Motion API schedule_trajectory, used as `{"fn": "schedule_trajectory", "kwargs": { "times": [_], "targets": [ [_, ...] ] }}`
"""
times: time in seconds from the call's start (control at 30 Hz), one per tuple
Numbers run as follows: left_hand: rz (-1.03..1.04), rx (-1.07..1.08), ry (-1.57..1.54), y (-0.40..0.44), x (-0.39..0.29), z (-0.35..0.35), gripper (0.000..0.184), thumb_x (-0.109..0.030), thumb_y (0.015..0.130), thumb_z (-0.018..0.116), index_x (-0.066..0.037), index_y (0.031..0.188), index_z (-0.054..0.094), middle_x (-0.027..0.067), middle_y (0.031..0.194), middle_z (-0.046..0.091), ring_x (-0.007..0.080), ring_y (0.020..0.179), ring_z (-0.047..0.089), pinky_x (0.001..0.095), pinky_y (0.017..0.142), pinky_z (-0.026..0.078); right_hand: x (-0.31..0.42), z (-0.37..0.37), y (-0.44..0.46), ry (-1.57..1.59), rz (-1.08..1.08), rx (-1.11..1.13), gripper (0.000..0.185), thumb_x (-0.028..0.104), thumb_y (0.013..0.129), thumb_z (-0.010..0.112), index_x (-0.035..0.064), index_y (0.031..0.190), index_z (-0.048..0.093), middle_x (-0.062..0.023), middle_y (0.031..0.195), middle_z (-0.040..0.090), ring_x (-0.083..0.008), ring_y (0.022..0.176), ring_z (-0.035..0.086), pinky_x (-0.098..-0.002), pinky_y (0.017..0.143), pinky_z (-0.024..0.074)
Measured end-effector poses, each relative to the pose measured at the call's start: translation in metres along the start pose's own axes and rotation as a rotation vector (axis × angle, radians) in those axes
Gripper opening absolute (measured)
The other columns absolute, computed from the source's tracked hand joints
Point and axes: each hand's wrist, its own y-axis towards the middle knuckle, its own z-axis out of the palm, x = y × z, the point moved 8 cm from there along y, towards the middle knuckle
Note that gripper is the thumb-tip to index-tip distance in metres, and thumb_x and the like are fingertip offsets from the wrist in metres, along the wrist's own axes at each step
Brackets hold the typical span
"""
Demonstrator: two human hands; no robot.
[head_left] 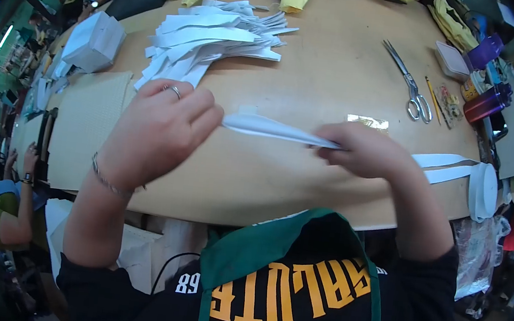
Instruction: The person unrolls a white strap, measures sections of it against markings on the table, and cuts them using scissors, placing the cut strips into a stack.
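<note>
My left hand (168,134), with a ring and a wrist chain, is closed on one end of a white fabric strip (267,129). The strip stretches level above the table to my right hand (363,150), whose fingers pinch its other end. Slight blur softens both hands. Behind my right wrist, a white band (443,170) runs to a flat white roll (482,191) at the table's right edge. Whether that band joins the strip is hidden. A heap of cut white strips (214,35) lies beyond my left hand.
Metal scissors (413,93), a pencil (432,99) and a purple tumbler (487,103) lie or stand at the right. White stacked pieces (94,42) and a cream sheet (86,128) are at the left. A co-worker in green (10,211) sits at far left.
</note>
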Motion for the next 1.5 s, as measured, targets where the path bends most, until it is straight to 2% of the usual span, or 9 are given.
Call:
{"fn": "schedule_trajectory", "kwargs": {
  "times": [0.3, 0.47, 0.57, 0.67, 0.73, 0.77, 0.97, 1.17, 1.5],
  "targets": [
    [-0.165, 0.043, -0.496, 0.013, 0.029, 0.142, 0.001, -0.008, 0.078, 0.053, -0.006, 0.079, 0.053, 0.0089, 0.076, 0.055, 0.0302, 0.07, 0.057, 0.0387, 0.061, 0.046, -0.251, -0.092, -0.22, -0.271, 0.856, -0.179, 0.015, 0.017, 0.076, 0.064, 0.0044, 0.085, 0.068, -0.0048, 0.068, 0.066, -0.0151, 0.064, 0.062, -0.0277, 0.061, 0.0465],
    [-0.21, 0.138, -0.634, 0.023, 0.004, 0.174, 0.003, -0.007, 0.078, 0.054, -0.005, 0.08, 0.054, 0.0101, 0.082, 0.057, 0.03, 0.075, 0.058, 0.0381, 0.066, 0.047, -0.334, -0.131, -0.289, -0.582, 1.346, -0.28, 0.047, 0.02, 0.065, 0.076, 0.017, 0.11, 0.062, -0.0101, 0.117, 0.057, -0.0238, 0.111, 0.051, -0.0528, 0.089, 0.0406],
    [-0.157, 0.238, -0.633, 0.03, -0.017, 0.182, 0.004, -0.006, 0.078, 0.052, -0.005, 0.081, 0.055, 0.0109, 0.083, 0.058, 0.03, 0.077, 0.058, 0.0377, 0.069, 0.048, -0.305, -0.151, -0.258, -0.851, 1.489, -0.223, 0.075, 0.014, 0.057, 0.081, 0.0254, 0.124, 0.049, -0.0069, 0.14, 0.033, -0.0283, 0.129, 0.03, -0.0639, 0.097, 0.0277],
    [-0.146, 0.317, -0.618, 0.034, -0.027, 0.175, 0.006, -0.005, 0.078, 0.051, -0.005, 0.081, 0.056, 0.0109, 0.084, 0.058, 0.03, 0.078, 0.059, 0.0366, 0.069, 0.049, -0.183, -0.139, -0.131, -0.718, 0.87, -0.406, 0.085, 0.012, 0.054, 0.08, 0.0156, 0.13, 0.043, -0.0098, 0.135, 0.039, -0.0299, 0.127, 0.034, -0.0461, 0.1, 0.0323],
    [-0.122, 0.34, -0.572, 0.038, -0.032, 0.162, 0.008, -0.006, 0.078, 0.051, -0.005, 0.083, 0.056, 0.0117, 0.082, 0.058, 0.0307, 0.077, 0.058, 0.0367, 0.068, 0.048, -0.083, -0.068, -0.045, -0.45, -0.163, -0.559, 0.072, 0.017, 0.063, 0.077, 0.0111, 0.128, 0.046, -0.0108, 0.131, 0.044, -0.0294, 0.12, 0.04, -0.0392, 0.101, 0.0318],
    [-0.109, 0.348, -0.545, 0.039, -0.034, 0.155, 0.009, -0.007, 0.078, 0.051, -0.005, 0.084, 0.056, 0.0122, 0.081, 0.058, 0.0311, 0.077, 0.058, 0.0367, 0.068, 0.047, -0.032, -0.03, -0.019, -0.187, -0.361, -0.503, 0.063, 0.019, 0.07, 0.073, 0.0097, 0.127, 0.046, -0.0122, 0.126, 0.047, -0.0297, 0.117, 0.043, -0.0388, 0.1, 0.0314],
    [-0.24, 0.152, -0.636, 0.035, -0.012, 0.126, 0.014, -0.009, 0.08, 0.058, -0.005, 0.094, 0.058, 0.0096, 0.084, 0.06, 0.0228, 0.077, 0.061, 0.033, 0.064, 0.05, -0.036, 0.027, 0.048, 0.455, -0.121, -0.308, 0.027, 0.022, 0.083, 0.062, 0.0039, 0.102, 0.061, -0.0109, 0.083, 0.064, -0.0216, 0.08, 0.06, -0.0351, 0.078, 0.0447],
    [-0.961, -0.439, -1.851, -0.001, -0.018, 0.177, 0.021, -0.011, 0.085, 0.061, 0.001, 0.101, 0.056, 0.008, 0.083, 0.062, 0.0111, 0.075, 0.059, 0.0229, 0.068, 0.048, -0.045, 0.016, 0.041, 0.557, 0.015, -0.423, 0.019, 0.019, 0.084, 0.061, 0.0004, 0.09, 0.063, -0.0052, 0.073, 0.06, -0.012, 0.069, 0.054, -0.0278, 0.064, 0.0446],
    [-1.11, -0.364, -1.949, -0.006, -0.029, 0.193, 0.016, -0.015, 0.087, 0.059, -0.001, 0.096, 0.06, 0.0044, 0.085, 0.063, 0.0096, 0.072, 0.06, 0.0217, 0.068, 0.048, -0.054, 0.023, 0.042, 0.608, 0.058, -0.431, 0.019, 0.021, 0.085, 0.061, 0.0024, 0.088, 0.062, 0.0001, 0.067, 0.055, -0.0063, 0.056, 0.046, -0.0228, 0.047, 0.0374]
  ]
}}
